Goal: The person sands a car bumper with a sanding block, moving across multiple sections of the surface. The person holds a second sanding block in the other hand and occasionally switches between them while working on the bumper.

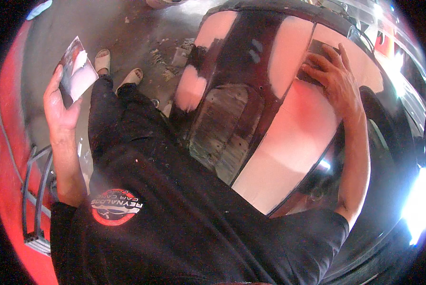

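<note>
My left hand [63, 109] is raised at the left, closed on the edge of a thin square mixing board [71, 61]. Pale pinkish-white filler paste [82, 76] lies on this board's face. My right hand [334, 80] reaches over the upper right of a dark car body panel [248, 40]. Its fingers are bent and press a dark, flat, rectangular piece [313, 50] to the surface; the fingers partly cover this piece, and its kind is hard to make out. Around that hand, smooth pale pink filler [289, 137] covers a long strip of the panel.
More pink filler patches [191, 88] and a scuffed, bare recess [225, 121] show on the panel. Scraps of debris [163, 61] lie on the grey floor near my sandals. A black metal frame [37, 199] stands by the red wall [9, 156] at left. Bright lights glare at right.
</note>
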